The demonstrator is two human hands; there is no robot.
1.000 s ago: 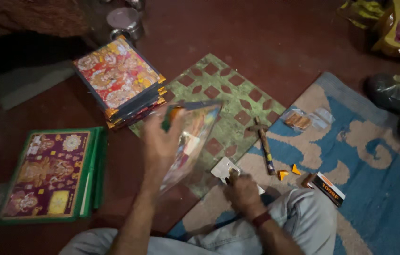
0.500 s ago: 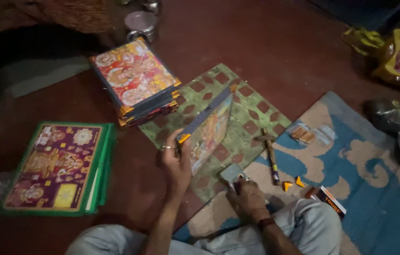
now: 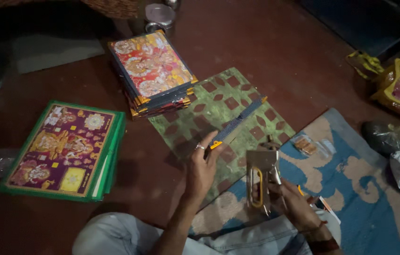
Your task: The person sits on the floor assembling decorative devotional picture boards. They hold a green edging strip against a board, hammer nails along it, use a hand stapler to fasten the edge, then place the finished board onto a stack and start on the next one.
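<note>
From the head camera, your left hand (image 3: pixel 202 170) pinches the near corner of a thin framed picture (image 3: pixel 237 123), held edge-on above the green mat (image 3: pixel 219 111). It looks light, stiff and likely fragile, so grip the frame edge. Your right hand (image 3: pixel 296 205), just right of the mat, is closed around a staple gun (image 3: pixel 260 182).

Dim lighting throughout. Dark red floor (image 3: pixel 266 42), smooth. Blue and tan patterned rug (image 3: pixel 374 198) at right. Green patterned mat (image 3: pixel 219 108) centre. Top edge too dark to assess, possibly furniture.
</note>
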